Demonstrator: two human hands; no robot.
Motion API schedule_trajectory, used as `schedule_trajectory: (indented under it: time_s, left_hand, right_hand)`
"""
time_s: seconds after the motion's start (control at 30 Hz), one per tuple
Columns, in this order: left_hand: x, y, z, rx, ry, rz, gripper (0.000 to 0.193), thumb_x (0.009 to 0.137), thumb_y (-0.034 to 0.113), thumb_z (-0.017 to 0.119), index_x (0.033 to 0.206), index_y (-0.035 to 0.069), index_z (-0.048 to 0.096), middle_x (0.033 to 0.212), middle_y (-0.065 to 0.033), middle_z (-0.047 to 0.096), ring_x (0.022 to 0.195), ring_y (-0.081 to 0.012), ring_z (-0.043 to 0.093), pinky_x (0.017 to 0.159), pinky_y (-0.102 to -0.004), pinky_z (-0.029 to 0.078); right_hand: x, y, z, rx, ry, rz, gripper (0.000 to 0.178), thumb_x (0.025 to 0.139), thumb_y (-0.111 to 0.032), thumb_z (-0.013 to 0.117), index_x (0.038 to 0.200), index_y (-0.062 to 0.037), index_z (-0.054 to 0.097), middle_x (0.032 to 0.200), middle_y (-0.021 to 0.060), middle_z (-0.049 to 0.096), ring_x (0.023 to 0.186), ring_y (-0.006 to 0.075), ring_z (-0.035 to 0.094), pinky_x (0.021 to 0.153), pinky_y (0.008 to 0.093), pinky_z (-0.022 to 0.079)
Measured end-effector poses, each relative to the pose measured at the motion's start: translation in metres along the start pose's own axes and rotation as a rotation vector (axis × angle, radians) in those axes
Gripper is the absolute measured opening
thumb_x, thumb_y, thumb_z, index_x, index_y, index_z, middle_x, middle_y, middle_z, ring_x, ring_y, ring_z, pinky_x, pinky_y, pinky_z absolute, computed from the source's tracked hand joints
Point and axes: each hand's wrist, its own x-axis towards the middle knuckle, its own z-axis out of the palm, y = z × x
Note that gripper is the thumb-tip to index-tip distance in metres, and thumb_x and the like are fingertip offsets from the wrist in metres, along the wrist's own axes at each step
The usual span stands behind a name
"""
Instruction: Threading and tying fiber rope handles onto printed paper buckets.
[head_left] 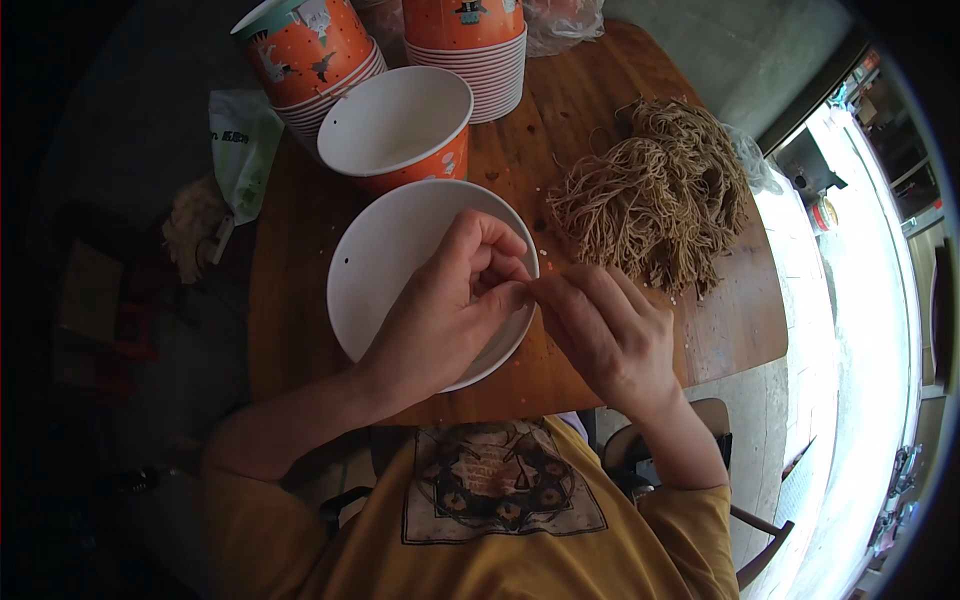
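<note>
A paper bucket (pixel 375 290) with a white inside faces up on the table in front of me, a small dark hole in its left wall. My left hand (pixel 462 290) lies over its opening, fingers curled and closed near the right rim. My right hand (pixel 612 335) is just outside that rim, its thumb and finger pinched together. The fingertips of both hands meet there; whatever they hold is too small or hidden to make out. Right of the bucket, beyond my right hand, lies a loose heap of tan twisted cords (pixel 660 195).
Another open paper bucket (pixel 395 120) stands just behind, with two stacks of orange printed buckets (pixel 465 60) farther back. Small white and orange bits dot the wooden table (pixel 730 325). A green and white bag (pixel 243 150) is at the left edge, clear plastic bags (pixel 560 25) at the back.
</note>
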Motion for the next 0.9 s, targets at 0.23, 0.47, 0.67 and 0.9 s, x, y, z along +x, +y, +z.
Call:
schedule_trajectory:
  time_s: [0.23, 0.47, 0.67, 0.9]
  left_hand:
    - [0.001, 0.0, 0.005, 0.033, 0.04, 0.045, 0.025, 0.088, -0.005, 0.054, 0.107, 0.002, 0.039, 0.093, -0.0064, 0.053, 0.087, -0.0111, 0.056, 0.078, -0.0263, 0.047]
    - [-0.002, 0.003, 0.004, 0.102, 0.048, 0.069, 0.025, 0.088, -0.003, 0.054, 0.106, 0.003, 0.039, 0.09, -0.0058, 0.054, 0.084, -0.0113, 0.056, 0.077, -0.0279, 0.047]
    - [-0.001, 0.003, 0.002, 0.046, 0.024, 0.018, 0.024, 0.088, -0.002, 0.054, 0.106, 0.002, 0.038, 0.091, -0.0065, 0.054, 0.085, -0.0108, 0.056, 0.076, -0.0276, 0.047]
    - [-0.002, 0.004, 0.002, 0.022, 0.021, -0.002, 0.025, 0.088, -0.002, 0.055, 0.107, 0.002, 0.038, 0.092, -0.0066, 0.053, 0.086, -0.0113, 0.056, 0.077, -0.0266, 0.048]
  right_hand:
    - [0.02, 0.0, -0.009, 0.088, -0.185, 0.109, 0.018, 0.072, -0.005, 0.07, 0.086, -0.0064, 0.058, 0.079, 0.0048, 0.057, 0.065, 0.0199, 0.06, 0.052, 0.0279, 0.048]
    - [0.024, 0.029, -0.009, 1.479, -0.562, 1.209, 0.015, 0.088, -0.023, 0.057, 0.091, -0.0097, 0.064, 0.079, -0.0068, 0.057, 0.061, -0.0003, 0.047, 0.05, 0.0162, 0.033]
    - [0.005, 0.008, 0.001, 1.066, -0.156, 0.7, 0.01, 0.087, -0.011, 0.059, 0.094, -0.0034, 0.06, 0.079, -0.0022, 0.059, 0.06, 0.0027, 0.051, 0.053, 0.0195, 0.041]
    - [0.01, 0.001, -0.009, 0.772, -0.273, 0.647, 0.011, 0.087, -0.011, 0.062, 0.093, -0.0022, 0.058, 0.08, -0.0016, 0.06, 0.064, 0.003, 0.053, 0.057, 0.0209, 0.044]
